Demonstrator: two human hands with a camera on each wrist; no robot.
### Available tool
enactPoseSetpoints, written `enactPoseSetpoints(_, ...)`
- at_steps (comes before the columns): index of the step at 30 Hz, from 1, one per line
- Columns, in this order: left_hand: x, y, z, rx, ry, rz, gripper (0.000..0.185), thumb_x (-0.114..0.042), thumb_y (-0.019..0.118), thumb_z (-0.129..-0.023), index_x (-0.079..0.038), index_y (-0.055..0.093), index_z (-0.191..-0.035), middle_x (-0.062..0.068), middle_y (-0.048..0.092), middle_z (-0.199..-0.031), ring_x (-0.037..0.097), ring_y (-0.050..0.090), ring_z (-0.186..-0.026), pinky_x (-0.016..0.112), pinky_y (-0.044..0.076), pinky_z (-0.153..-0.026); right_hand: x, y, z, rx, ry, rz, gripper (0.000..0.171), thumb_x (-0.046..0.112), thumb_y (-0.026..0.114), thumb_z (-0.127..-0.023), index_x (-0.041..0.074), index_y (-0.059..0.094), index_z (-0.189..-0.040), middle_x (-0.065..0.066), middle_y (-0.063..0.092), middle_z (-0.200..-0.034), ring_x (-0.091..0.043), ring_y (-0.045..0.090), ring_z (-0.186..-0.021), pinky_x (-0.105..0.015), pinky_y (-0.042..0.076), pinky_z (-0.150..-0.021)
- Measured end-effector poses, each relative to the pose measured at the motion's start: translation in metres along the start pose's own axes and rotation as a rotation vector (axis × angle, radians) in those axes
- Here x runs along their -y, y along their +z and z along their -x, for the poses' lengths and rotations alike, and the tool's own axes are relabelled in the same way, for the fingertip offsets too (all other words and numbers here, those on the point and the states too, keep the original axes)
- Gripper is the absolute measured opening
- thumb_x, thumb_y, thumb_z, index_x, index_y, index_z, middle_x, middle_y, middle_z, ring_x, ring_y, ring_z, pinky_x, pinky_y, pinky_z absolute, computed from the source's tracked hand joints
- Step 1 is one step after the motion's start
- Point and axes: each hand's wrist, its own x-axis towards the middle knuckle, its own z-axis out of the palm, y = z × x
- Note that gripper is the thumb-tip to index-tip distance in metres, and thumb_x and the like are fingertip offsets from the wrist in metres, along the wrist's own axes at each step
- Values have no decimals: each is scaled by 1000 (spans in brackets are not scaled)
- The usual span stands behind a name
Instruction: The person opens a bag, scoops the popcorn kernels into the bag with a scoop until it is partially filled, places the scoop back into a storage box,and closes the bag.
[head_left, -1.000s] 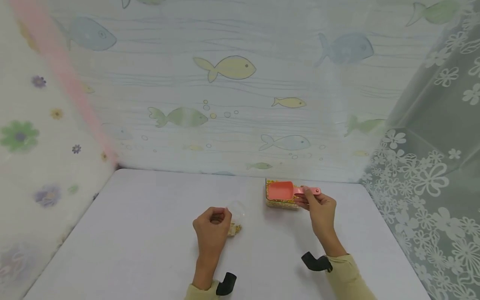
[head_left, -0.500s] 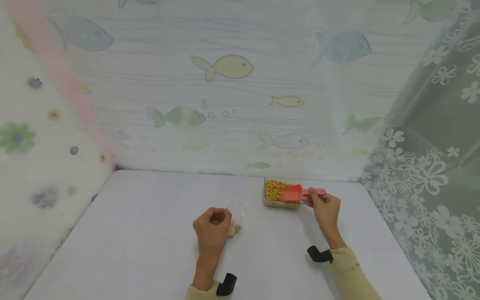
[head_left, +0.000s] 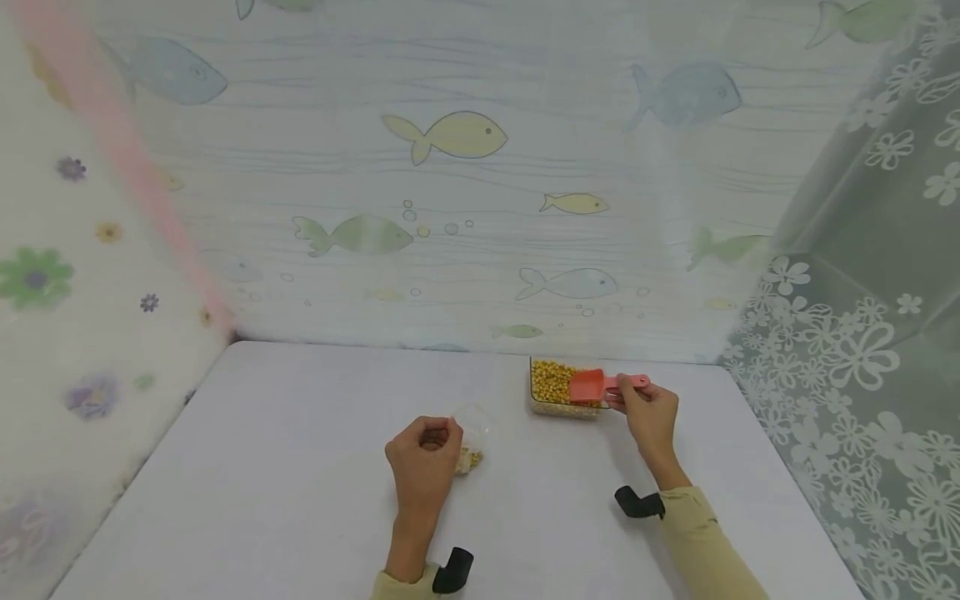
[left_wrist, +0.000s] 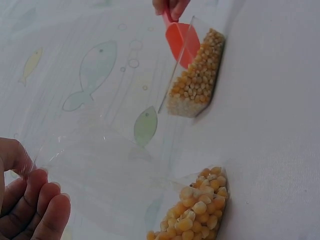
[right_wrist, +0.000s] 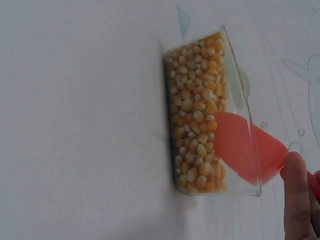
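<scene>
Fish-print walls framed the table (head_left: 300, 467) where my left hand (head_left: 422, 457) pinched the flimsy bag (left_wrist: 125, 185) mouth (slippery film), right hand (head_left: 651, 417) gripping the stiff, light scoop (head_left: 592, 385) by its handle.

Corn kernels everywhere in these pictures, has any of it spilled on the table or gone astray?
Nothing stands out. The kernels sit inside the clear box and the small clear bag; none show loose on the table. The right hand holds the pink scoop in the box; the left hand pinches the bag's top.
</scene>
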Motion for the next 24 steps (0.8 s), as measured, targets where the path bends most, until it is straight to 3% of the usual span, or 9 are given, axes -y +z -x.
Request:
enactPoseSetpoints(5,22,2,1,-9,14,-6,13,10,76,-80,-2,74,-74,5,67,-61,11,60,-50,19,52,-51,-5,-1,-6,41,169,-75,44,21,62,-102,-19,61,-119,0,75,-78,-5,74,-71,-21,59,-72)
enactPoseSetpoints(11,-5,-2,-1,-12,3,6,12,16,73,-79,6,71,-72,12,65,-59,12,59,-49,18,51,-50,-11,-4,-13,44,351,-208,38,16,60,-103,-16,57,-122,4,74,-75,-6,74,-73,-21,59,-77)
enactPoseSetpoints(19,-10,-4,-2,-10,-5,-11,11,17,73,-78,7,71,-73,14,65,-60,13,58,-50,18,51,-50,-6,-10,-14,71,493,-348,12,15,59,-103,5,64,-101,4,73,-76,-5,73,-76,-18,58,-79)
enactPoseSetpoints(24,-11,-4,-2,-8,-6,-17,11,17,73,-79,8,71,-73,15,65,-61,14,58,-50,19,51,-50,-2,-13,-11,118,546,-407,21,14,57,-104,14,69,-87,3,73,-77,-5,73,-77,-16,57,-79)
